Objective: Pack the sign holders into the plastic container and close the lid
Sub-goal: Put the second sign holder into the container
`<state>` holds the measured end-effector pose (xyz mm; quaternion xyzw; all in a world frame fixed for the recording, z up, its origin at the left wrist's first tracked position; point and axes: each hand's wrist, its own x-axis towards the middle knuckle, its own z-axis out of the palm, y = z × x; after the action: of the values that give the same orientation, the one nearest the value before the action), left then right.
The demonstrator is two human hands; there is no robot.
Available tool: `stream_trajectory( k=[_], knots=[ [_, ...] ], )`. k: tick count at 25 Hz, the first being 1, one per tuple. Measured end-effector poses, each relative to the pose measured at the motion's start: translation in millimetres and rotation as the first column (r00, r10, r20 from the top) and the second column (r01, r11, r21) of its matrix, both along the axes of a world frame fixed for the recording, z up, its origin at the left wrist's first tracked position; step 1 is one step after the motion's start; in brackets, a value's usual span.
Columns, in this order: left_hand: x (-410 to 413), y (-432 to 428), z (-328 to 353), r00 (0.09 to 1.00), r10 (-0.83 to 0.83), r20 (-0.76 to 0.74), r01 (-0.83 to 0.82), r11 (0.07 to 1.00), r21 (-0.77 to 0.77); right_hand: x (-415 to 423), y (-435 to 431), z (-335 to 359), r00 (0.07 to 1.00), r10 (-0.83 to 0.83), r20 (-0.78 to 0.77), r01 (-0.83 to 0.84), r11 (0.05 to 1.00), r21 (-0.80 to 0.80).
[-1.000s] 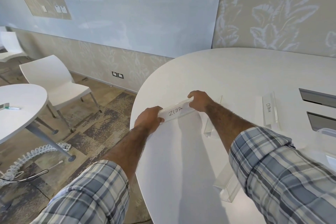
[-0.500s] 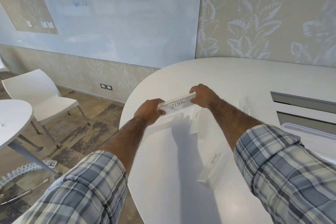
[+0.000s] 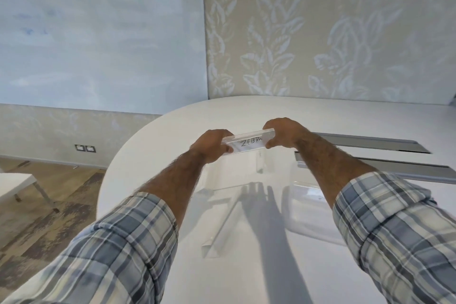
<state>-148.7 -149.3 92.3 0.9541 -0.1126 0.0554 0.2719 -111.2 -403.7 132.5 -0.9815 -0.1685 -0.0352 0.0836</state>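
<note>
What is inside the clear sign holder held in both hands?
A white card handwritten "ZEBRA" sits inside the sign holder. The left hand and right hand cover both ends, so the card's edges cannot be seen.

Meeting room: whiteboard [image 3: 98, 32], conference table [image 3: 345, 116]

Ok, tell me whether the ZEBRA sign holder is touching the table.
Apart. The head view shows the ZEBRA sign holder held up between both hands, with bare table visible beneath it.
</note>
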Motion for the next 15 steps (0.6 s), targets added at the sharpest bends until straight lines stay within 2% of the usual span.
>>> stream_trajectory(
  k=[4,8,15],
  knots=[
    [4,-71,10,0.994,-0.113,-0.001,0.113,0.994,0.006,-26,-73,6,0.996,-0.092,-0.001,0.092,0.995,-0.025],
    [4,-130,12,0.978,-0.206,0.012,0.206,0.978,0.015,-50,-124,2,0.990,-0.137,0.028,0.139,0.981,-0.134],
    [1,-196,-3,0.959,-0.282,-0.030,0.284,0.958,0.041,-74,-183,-18,0.985,-0.167,0.049,0.173,0.964,-0.204]
  ],
)
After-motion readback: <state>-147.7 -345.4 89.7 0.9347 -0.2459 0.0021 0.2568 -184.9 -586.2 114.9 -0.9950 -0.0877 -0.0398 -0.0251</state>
